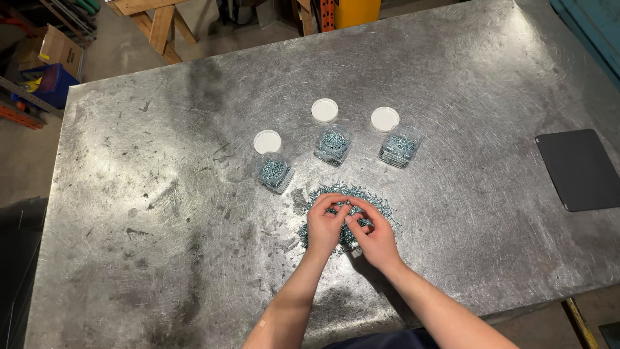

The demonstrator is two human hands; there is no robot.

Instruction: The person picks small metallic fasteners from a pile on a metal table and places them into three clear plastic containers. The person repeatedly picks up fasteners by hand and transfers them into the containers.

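Observation:
A pile of small silvery screws (381, 203) lies on a scratched metal table (161, 213). My left hand (325, 224) and my right hand (372, 234) rest side by side on the pile, fingers curled and pinching screws. Beyond the pile stand three clear jars partly filled with screws: a left jar (274, 172), a middle jar (332, 144) and a right jar (400, 146). A white round lid lies just behind each: left lid (267, 141), middle lid (325, 110), right lid (385, 119).
A dark flat tablet-like case (578, 169) lies at the table's right edge. Beyond the far edge are a wooden sawhorse (158, 22), a cardboard box (58, 48) and a blue bin (55, 84) on the floor.

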